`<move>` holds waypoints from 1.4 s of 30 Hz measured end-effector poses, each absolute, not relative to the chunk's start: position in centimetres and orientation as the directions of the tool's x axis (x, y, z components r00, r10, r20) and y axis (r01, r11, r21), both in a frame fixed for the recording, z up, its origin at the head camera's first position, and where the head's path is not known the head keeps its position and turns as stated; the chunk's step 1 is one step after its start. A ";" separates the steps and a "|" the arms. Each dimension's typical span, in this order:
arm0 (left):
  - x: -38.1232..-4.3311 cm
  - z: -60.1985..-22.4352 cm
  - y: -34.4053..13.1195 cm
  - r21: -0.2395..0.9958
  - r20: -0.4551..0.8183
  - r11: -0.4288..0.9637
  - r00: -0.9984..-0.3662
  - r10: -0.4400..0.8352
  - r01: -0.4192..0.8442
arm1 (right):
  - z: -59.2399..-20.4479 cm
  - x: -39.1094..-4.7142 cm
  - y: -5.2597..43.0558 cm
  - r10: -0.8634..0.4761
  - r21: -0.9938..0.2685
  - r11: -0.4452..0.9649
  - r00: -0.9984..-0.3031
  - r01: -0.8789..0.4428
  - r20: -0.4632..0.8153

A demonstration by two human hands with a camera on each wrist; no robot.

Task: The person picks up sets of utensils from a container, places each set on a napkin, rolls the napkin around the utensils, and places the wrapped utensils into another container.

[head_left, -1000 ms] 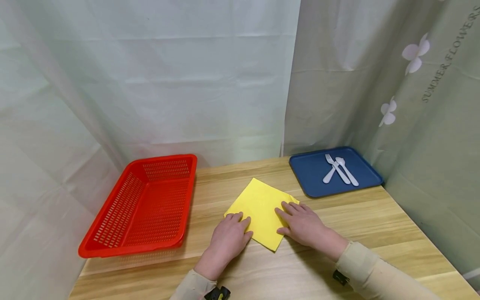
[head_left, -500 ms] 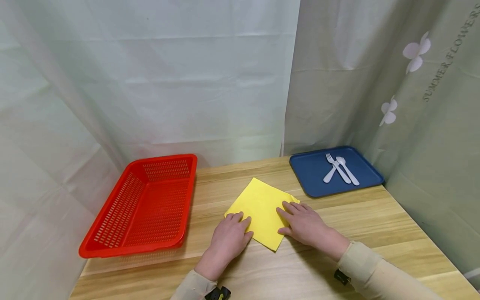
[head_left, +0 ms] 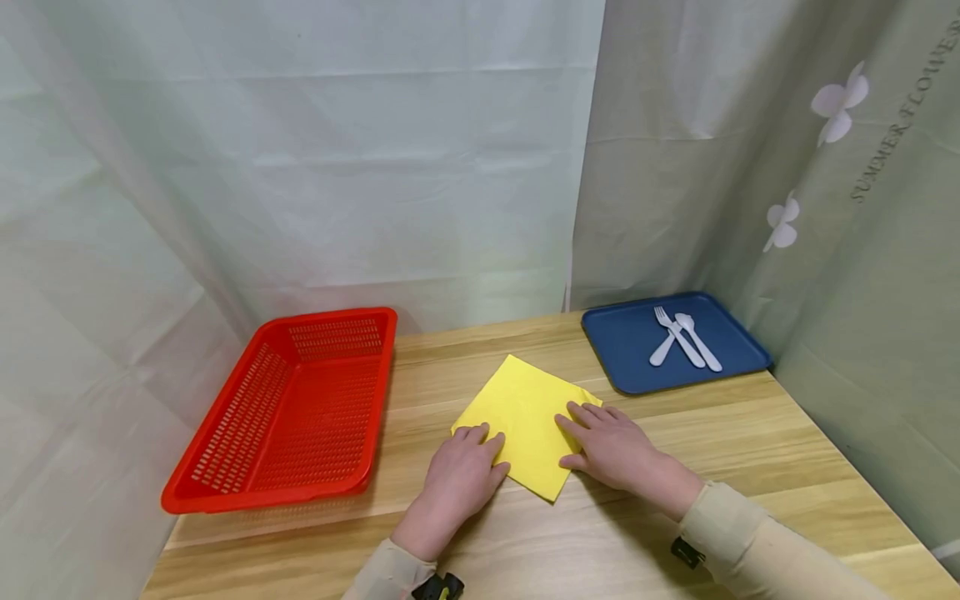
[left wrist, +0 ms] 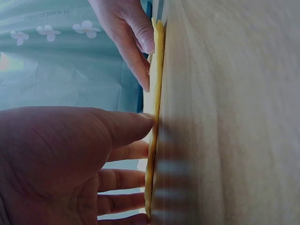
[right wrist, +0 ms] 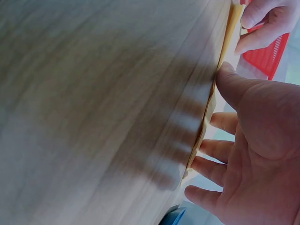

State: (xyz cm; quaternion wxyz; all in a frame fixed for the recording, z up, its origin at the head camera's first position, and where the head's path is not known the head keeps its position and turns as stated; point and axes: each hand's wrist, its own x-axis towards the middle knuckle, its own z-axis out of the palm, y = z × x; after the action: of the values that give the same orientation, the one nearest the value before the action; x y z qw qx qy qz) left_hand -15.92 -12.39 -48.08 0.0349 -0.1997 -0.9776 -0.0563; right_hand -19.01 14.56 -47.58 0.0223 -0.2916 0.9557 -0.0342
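Yellow cloth [head_left: 525, 417], its edge apparently layered, lies flat on the wooden table [head_left: 750, 450] between the red basket [head_left: 262, 500] and the blue tray [head_left: 626, 333]. The left hand [head_left: 461, 471] and right hand [head_left: 611, 446] rest on its side corners, fingers spread, pinching nothing. The step looks like smoothing; another fold would call for lifting an edge without shifting the layers.

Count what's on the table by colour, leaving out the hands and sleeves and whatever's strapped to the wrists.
Yellow: 1, the cloth
Red: 1, the basket
Blue: 1, the tray
White: 3, the cutlery pieces on the tray
Total: 6
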 end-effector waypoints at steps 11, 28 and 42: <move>-15.7 -48.1 -12.1 0.108 0.079 0.911 -0.917 0.391 0.398 | -47.5 -18.7 14.9 -0.550 -0.092 0.833 -0.835 -0.546 -0.021; -15.7 -48.1 -12.3 0.114 0.075 0.905 -0.912 0.403 0.409 | -47.4 -18.8 15.1 -0.559 -0.102 0.822 -0.828 -0.560 0.035; -15.9 -48.0 -12.4 0.114 0.057 0.905 -0.912 0.406 0.410 | -47.5 -19.8 15.9 -0.550 0.003 0.830 -0.819 -0.557 0.162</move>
State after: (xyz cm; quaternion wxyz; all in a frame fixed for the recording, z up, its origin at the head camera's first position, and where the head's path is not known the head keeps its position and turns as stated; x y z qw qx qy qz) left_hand -15.86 -12.40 -48.04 0.0159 -0.2089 -0.9759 -0.0616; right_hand -19.80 15.93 -47.47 -0.0784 -0.2903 0.9534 -0.0224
